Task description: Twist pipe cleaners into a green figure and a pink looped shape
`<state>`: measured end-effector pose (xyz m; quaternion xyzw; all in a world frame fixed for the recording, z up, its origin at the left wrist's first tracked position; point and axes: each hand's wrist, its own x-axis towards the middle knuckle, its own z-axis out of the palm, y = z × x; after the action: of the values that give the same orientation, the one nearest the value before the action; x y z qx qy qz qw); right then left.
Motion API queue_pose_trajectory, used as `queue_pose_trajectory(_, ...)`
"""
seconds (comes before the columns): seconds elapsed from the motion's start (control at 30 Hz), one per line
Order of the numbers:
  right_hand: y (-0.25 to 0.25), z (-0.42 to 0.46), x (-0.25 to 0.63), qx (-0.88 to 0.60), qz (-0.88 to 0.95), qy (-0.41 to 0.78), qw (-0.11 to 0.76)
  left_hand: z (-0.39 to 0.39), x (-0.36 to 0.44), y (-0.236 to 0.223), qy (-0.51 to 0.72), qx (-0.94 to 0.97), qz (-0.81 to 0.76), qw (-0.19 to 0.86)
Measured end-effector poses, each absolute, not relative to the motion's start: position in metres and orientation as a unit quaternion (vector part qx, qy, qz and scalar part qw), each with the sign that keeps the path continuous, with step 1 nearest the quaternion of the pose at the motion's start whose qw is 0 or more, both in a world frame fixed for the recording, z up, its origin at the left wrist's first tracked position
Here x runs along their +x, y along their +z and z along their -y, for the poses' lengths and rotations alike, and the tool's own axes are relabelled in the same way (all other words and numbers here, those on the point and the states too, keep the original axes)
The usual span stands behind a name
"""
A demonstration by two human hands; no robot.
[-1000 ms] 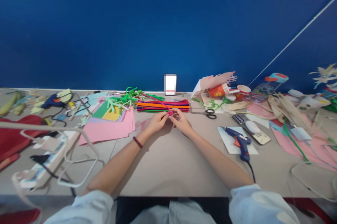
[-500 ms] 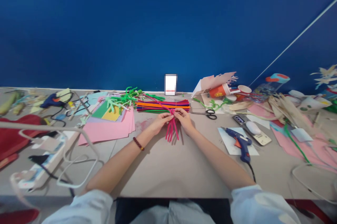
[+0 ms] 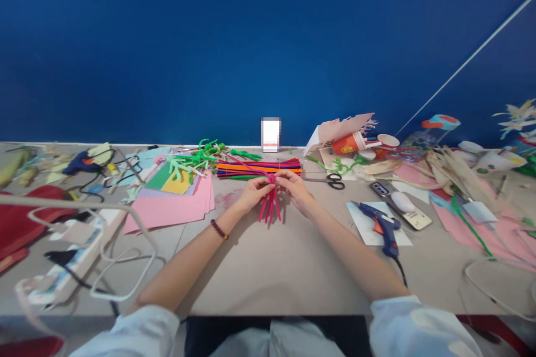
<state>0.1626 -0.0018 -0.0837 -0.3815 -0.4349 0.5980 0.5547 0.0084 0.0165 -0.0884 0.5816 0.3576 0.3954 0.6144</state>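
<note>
Between both hands is a cluster of pink pipe cleaners [image 3: 270, 209], wound into a small knot at the top with several strands hanging down and one long strand reaching up to the left. My left hand [image 3: 253, 192] pinches the knot from the left side. From the right, my right hand [image 3: 295, 190] has its thumb and fingers closed on the same knot. Just behind the hands lies a bundle of pipe cleaners [image 3: 259, 168] in red, orange, purple and green. Parts of the pink strands are hidden by the fingers.
A blue glue gun [image 3: 383, 225] lies on paper to the right, near a phone [image 3: 417, 220] and black-handled scissors [image 3: 335, 181]. Pink paper sheets [image 3: 167, 214] and green pipe-cleaner pieces [image 3: 186, 166] are on the left, beyond a white power strip [image 3: 75, 259] with cables.
The knot and both hands have shifted slightly left. The hanging pink strands have swung a little left, and the knot's round face now shows more. My right hand has turned slightly.
</note>
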Motion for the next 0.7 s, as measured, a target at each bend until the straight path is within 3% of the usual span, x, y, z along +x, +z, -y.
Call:
queue_pose_trajectory(0.3,-0.103,-0.005,0.159,-0.45,0.456,0.548,0.538,-0.022,0.008,-0.1,0.42,0.59,-0.37,0.582)
queue_pose_trajectory(0.7,-0.109,-0.005,0.157,-0.41,0.407,0.609,0.544,-0.024,0.009,-0.107,0.403,0.521,-0.333,0.675)
